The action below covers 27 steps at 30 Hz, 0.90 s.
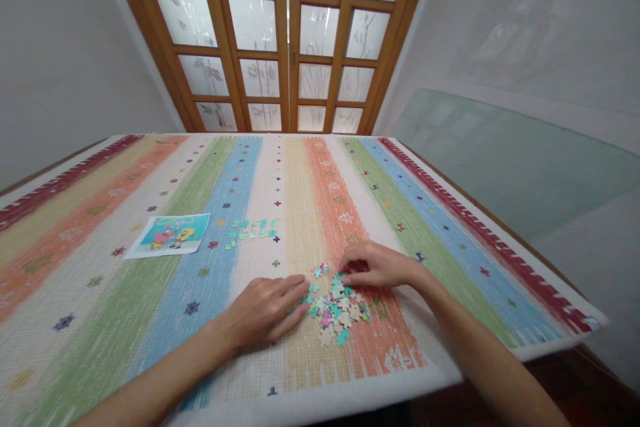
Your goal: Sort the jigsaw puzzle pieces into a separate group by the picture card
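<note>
A heap of small loose jigsaw pieces [337, 310], teal, pink and beige, lies on the striped tablecloth [150, 293] near the front middle. My left hand [267, 310] lies flat on the cloth with its fingertips touching the heap's left edge. My right hand [375, 265] rests at the heap's upper right, fingers curled down onto the pieces; whether it pinches one I cannot tell. A row of several teal pieces [253, 229] lies farther back on the blue stripe. A picture card [169, 235] with cartoon figures lies to the left.
The table's right edge [500, 227] runs beside a glass pane [515, 160] leaning on the wall. A wooden door with frosted panes [287, 40] stands behind the far edge. The front edge of the cloth [320, 400] is close to me.
</note>
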{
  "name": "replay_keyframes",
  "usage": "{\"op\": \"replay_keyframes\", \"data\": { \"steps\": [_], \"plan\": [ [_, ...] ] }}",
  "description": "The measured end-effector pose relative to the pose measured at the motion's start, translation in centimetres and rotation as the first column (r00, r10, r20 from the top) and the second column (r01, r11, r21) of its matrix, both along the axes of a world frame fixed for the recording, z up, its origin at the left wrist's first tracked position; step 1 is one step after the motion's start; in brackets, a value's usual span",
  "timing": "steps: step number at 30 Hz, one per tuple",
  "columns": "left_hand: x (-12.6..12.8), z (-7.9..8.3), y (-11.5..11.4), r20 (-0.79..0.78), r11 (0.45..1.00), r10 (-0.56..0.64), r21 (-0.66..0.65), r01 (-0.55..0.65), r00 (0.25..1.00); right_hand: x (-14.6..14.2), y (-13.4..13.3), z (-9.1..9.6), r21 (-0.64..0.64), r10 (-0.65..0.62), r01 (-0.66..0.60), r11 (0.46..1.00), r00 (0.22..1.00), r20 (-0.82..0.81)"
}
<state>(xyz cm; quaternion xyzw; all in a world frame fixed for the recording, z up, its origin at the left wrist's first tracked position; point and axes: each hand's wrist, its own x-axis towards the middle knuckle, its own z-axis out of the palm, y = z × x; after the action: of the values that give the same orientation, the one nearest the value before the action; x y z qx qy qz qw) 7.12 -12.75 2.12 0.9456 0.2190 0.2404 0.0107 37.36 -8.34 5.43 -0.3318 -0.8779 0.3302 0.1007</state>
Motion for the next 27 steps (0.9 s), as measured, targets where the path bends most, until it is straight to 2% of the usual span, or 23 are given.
{"op": "replay_keyframes", "data": {
  "steps": [3, 9, 15, 19, 27],
  "plan": [
    [0.8, 0.2, -0.7, -0.022, 0.996, -0.068, -0.064, 0.067, 0.997, 0.1, 0.1, -0.2, -0.042, -0.001, 0.002, 0.999, 1.0, 0.024],
    [1.0, -0.1, -0.8, -0.057, 0.986, -0.117, -0.122, 0.11, 0.991, 0.0, -0.1, 0.1, -0.045, -0.007, 0.008, 0.999, 0.999, 0.037],
    [0.6, -0.1, -0.5, -0.037, 0.982, -0.162, -0.105, 0.157, 0.986, -1.0, -0.6, 0.0, -0.011, 0.0, 0.001, 1.0, 0.997, 0.08],
    [0.6, -0.2, -0.5, -0.044, 0.98, -0.173, -0.104, 0.168, 0.984, -1.3, -0.7, -0.4, -0.036, 0.018, -0.015, 0.999, 0.995, 0.098],
    [0.5, -0.1, -0.5, -0.055, 0.982, -0.172, -0.094, 0.166, 0.984, -1.2, -0.8, -0.4, -0.064, 0.009, -0.008, 0.998, 1.0, 0.018]
  ]
}}
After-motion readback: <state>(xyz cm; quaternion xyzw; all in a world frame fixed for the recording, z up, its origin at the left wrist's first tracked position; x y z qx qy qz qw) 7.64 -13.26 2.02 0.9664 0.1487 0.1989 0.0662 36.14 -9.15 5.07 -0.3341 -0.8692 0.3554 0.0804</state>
